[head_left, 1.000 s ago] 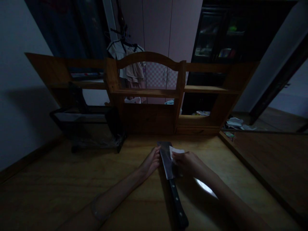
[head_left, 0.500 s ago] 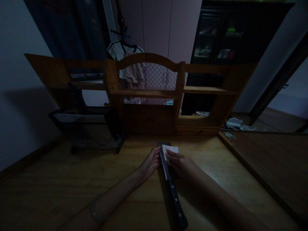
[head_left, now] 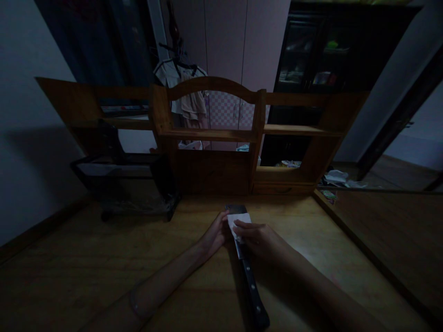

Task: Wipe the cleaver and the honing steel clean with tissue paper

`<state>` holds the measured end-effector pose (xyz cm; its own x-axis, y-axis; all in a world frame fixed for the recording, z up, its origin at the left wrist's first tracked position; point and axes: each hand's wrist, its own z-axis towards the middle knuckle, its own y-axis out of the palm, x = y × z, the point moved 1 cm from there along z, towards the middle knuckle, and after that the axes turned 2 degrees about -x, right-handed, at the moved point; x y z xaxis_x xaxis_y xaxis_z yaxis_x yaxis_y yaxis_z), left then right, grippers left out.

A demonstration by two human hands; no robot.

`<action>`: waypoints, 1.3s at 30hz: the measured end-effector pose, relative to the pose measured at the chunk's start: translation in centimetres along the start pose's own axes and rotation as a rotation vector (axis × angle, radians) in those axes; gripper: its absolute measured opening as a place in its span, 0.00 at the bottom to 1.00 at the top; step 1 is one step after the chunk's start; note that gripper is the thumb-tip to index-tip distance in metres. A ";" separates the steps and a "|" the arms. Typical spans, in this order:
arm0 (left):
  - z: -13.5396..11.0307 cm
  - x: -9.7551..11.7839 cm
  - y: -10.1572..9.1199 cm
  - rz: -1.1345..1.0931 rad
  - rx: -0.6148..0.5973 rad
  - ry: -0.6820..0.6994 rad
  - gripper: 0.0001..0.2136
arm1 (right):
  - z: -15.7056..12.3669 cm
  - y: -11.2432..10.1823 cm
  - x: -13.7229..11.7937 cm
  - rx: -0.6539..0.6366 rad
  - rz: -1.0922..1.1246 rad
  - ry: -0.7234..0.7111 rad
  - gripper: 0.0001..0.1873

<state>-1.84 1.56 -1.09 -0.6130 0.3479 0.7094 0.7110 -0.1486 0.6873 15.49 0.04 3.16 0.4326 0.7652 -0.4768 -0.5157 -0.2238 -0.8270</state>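
A cleaver (head_left: 236,209) with a broad grey blade and a black riveted handle points away from me over the wooden table, its handle towards me. My left hand (head_left: 216,234) is at the left side of the blade, fingers closed on its edge near the far end. My right hand (head_left: 258,237) pinches a folded white tissue (head_left: 238,219) and presses it on the blade's upper face. The tissue and fingers hide the middle of the blade. The handle (head_left: 254,295) is held by neither hand.
A wooden shelf unit (head_left: 211,134) stands along the table's back edge. To the left is a dark box-like appliance (head_left: 131,189) with plastic wrap. A raised wooden rim (head_left: 360,246) borders the table on the right. The room is dim.
My right hand has slid the tissue a little left and towards me along the blade, baring the blade's far end. My left hand and the cleaver have hardly moved.
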 end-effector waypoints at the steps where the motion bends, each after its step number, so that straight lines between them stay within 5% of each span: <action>1: 0.0 0.0 0.0 0.002 -0.009 0.000 0.17 | 0.0 0.2 0.2 0.009 -0.020 0.023 0.20; 12: 0.0 0.3 0.5 0.043 0.043 0.021 0.13 | -0.5 1.6 3.6 0.157 -0.198 0.306 0.12; 27: -0.1 0.2 0.5 -0.024 0.019 0.021 0.14 | -0.2 0.5 0.4 -0.016 -0.094 -0.032 0.26; 39: -0.2 0.3 0.3 0.008 0.003 0.028 0.14 | -0.4 -0.8 1.1 -0.072 -0.058 -0.020 0.19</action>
<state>-1.85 1.43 -0.60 -0.6169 0.3209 0.7186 0.7168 -0.1479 0.6814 16.67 0.86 3.22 0.4447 0.7901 -0.4218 -0.4354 -0.2208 -0.8727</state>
